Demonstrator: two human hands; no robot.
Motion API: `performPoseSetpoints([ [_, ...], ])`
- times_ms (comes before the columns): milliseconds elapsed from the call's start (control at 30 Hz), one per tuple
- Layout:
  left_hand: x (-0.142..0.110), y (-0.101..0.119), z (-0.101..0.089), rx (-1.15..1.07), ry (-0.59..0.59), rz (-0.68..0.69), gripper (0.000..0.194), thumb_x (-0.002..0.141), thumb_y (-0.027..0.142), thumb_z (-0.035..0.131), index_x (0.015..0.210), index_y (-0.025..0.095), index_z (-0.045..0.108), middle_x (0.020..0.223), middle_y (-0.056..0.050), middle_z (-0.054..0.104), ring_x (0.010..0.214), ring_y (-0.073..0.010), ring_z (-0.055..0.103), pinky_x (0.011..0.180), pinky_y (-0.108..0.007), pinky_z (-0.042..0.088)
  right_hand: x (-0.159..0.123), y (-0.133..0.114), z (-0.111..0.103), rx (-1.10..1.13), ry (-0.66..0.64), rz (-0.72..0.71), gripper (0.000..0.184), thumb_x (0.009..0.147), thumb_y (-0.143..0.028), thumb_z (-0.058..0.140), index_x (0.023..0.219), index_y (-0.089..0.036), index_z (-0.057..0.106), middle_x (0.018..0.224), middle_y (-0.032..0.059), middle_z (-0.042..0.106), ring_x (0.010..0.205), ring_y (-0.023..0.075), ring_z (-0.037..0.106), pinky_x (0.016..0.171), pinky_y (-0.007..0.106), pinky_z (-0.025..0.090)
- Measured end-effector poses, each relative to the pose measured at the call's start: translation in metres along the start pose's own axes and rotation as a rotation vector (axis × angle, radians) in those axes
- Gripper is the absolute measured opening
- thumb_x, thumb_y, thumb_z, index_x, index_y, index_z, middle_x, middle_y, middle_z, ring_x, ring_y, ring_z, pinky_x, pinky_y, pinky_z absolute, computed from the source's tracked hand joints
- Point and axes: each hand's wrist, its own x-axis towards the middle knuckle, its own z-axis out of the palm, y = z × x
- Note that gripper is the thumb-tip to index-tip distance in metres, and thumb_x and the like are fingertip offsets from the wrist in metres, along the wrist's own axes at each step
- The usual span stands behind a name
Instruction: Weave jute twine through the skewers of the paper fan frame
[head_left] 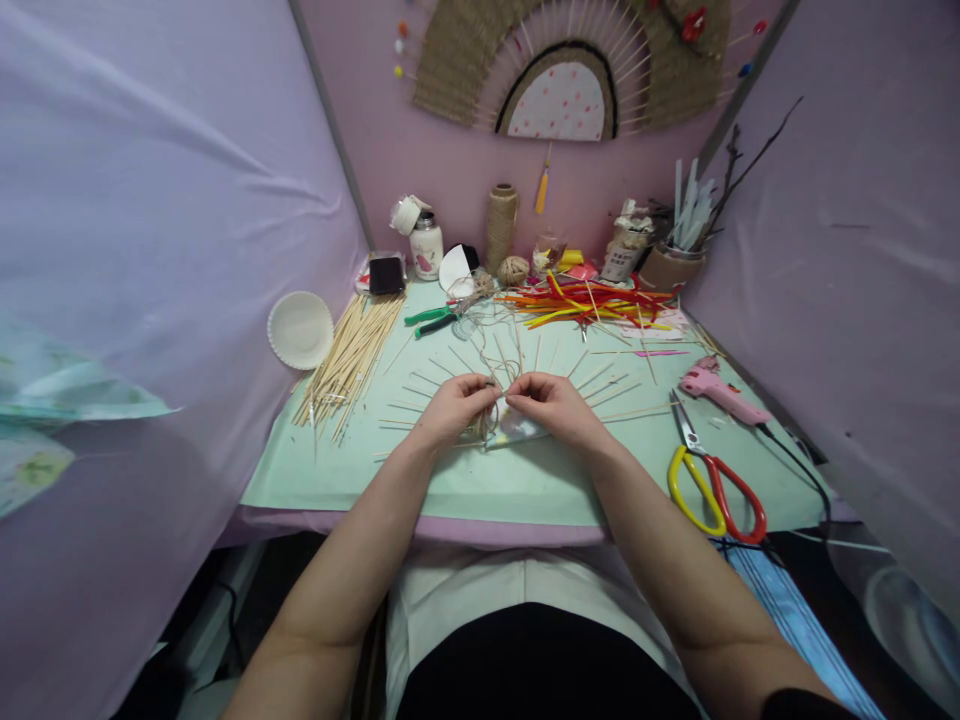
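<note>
My left hand (459,408) and my right hand (553,402) meet over the middle of the table, fingertips almost touching. Both are closed in a pinch on thin brown twine (511,368), which loops up between them. Under and around the hands, thin wooden sticks (592,375) spread out like a half fan. A pale patterned piece (517,432) lies at the centre of the fan, partly covered by my hands. The exact grip of the fingertips is too small to make out.
Scissors (701,480) and a pink glue gun (724,392) lie at right. Loose sticks (352,350) are piled at left, with green-handled pliers (431,318) nearby. Red and yellow pipe cleaners (585,300), a twine spool (501,225) and jars stand behind. A finished fan (559,100) hangs above.
</note>
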Motion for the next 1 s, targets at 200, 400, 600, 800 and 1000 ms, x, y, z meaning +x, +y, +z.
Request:
performPoseSetpoints([
  [200,0.002,-0.004,-0.002,0.012,-0.013,0.005,0.024,0.071,0.037,0.068,0.071,0.014,0.059,0.055,0.003,0.049,0.048,-0.0072,0.042,0.048,-0.022,0.029,0.001,0.003,0.001,0.017,0.012,-0.011,0.02,0.07,-0.035,0.068,0.075,-0.016,0.062,0.065,-0.0015,0.058,0.058,0.0101,0.047,0.055,0.024,0.036],
  [400,0.0,-0.002,-0.001,0.015,-0.023,-0.008,0.025,0.069,0.037,0.069,0.071,0.014,0.058,0.057,0.004,0.049,0.049,-0.0066,0.042,0.049,-0.021,0.03,0.001,0.002,0.001,0.011,0.028,-0.024,0.018,0.069,-0.033,0.068,0.073,-0.017,0.06,0.065,-0.0026,0.056,0.058,0.0099,0.047,0.056,0.024,0.036],
  [600,0.0,-0.002,0.0,0.052,0.004,0.02,0.026,0.069,0.037,0.069,0.07,0.014,0.057,0.057,0.005,0.047,0.05,-0.0063,0.04,0.049,-0.021,0.028,0.0,0.001,0.002,0.008,0.022,-0.04,0.016,0.069,-0.03,0.068,0.071,-0.017,0.059,0.065,-0.0026,0.056,0.058,0.0099,0.047,0.056,0.024,0.036],
  [800,0.002,-0.005,-0.001,0.136,0.014,0.047,0.027,0.071,0.038,0.065,0.065,0.016,0.051,0.055,0.006,0.043,0.05,-0.0064,0.037,0.049,-0.022,0.027,0.0,0.004,0.003,-0.008,0.016,-0.069,0.016,0.07,-0.029,0.068,0.071,-0.017,0.057,0.066,-0.0031,0.054,0.059,0.01,0.046,0.057,0.024,0.037],
  [1000,0.003,-0.007,0.008,0.012,0.098,0.068,0.026,0.069,0.037,0.067,0.066,0.015,0.055,0.053,0.006,0.044,0.048,-0.0065,0.038,0.048,-0.022,0.027,-0.003,0.004,0.011,-0.334,0.183,-0.392,0.008,0.079,-0.02,0.059,0.071,-0.019,0.056,0.075,0.001,0.055,0.069,0.014,0.05,0.064,0.028,0.041],
])
